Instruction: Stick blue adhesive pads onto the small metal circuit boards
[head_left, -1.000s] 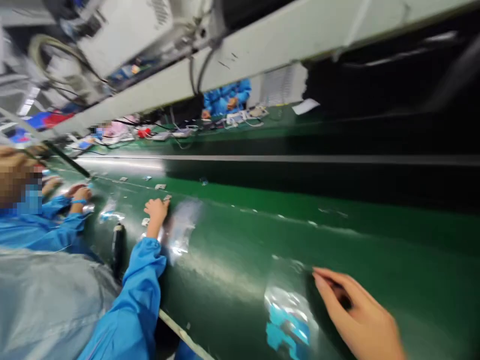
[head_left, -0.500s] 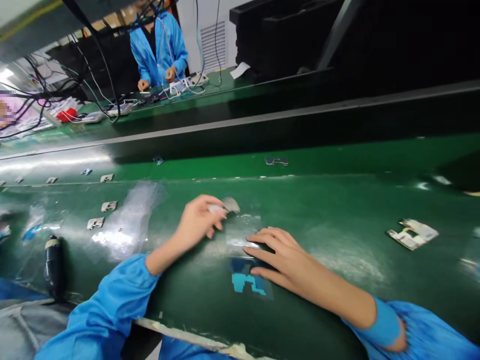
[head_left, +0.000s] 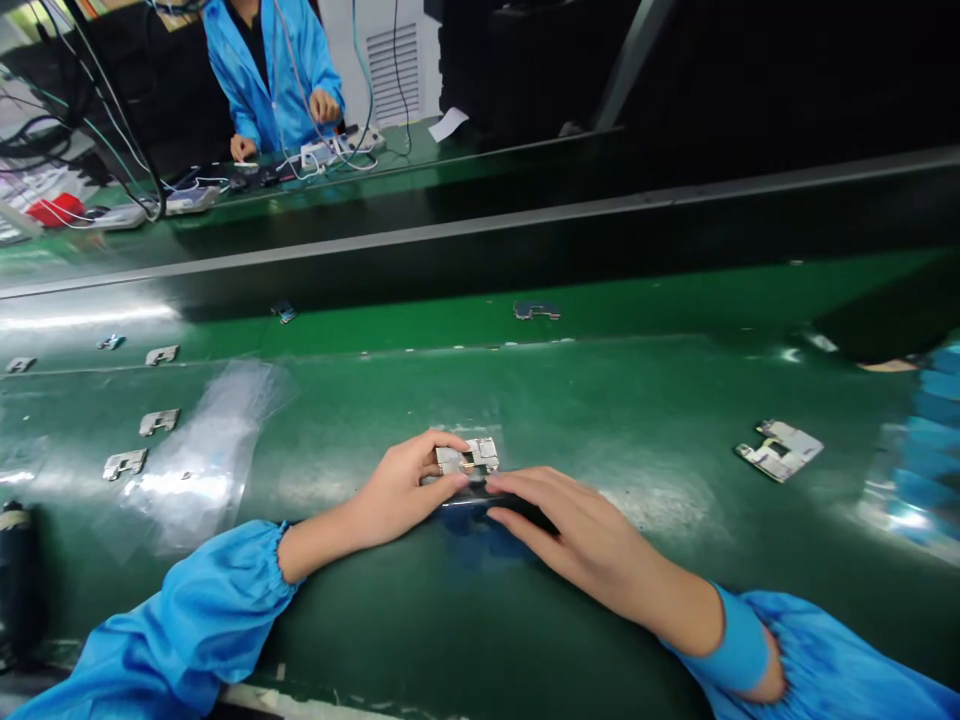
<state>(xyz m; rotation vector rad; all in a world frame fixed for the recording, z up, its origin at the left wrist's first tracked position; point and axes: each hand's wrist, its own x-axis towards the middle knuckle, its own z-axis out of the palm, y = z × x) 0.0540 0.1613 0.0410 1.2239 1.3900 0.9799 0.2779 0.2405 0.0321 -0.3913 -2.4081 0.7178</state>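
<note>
A small circuit board (head_left: 482,453) with metal shields lies at the middle of the green bench, over clear plastic film (head_left: 487,434). My left hand (head_left: 409,482) grips its left end between thumb and fingers. Close on the right, my right hand (head_left: 574,525) has its thumb and forefinger at the near edge of the film, which looks lifted along the board's front side. The fingertips of both hands almost meet there. A dark blue patch of film or reflection shows just below; its detail is blurred.
Several boards, one of them a metal-shielded board (head_left: 159,421), lie to the left beside a crumpled clear plastic sheet (head_left: 217,450). A larger board (head_left: 780,450) rests at right, near blue stacked film (head_left: 934,450). A dark-handled tool (head_left: 16,580) lies far left. Across the bench stands a co-worker (head_left: 274,80).
My left hand has brought the board down onto the film. My right hand has drawn its fingers together at the film's edge, and the turquoise cut-out shape is no longer visible. The view has shifted.
</note>
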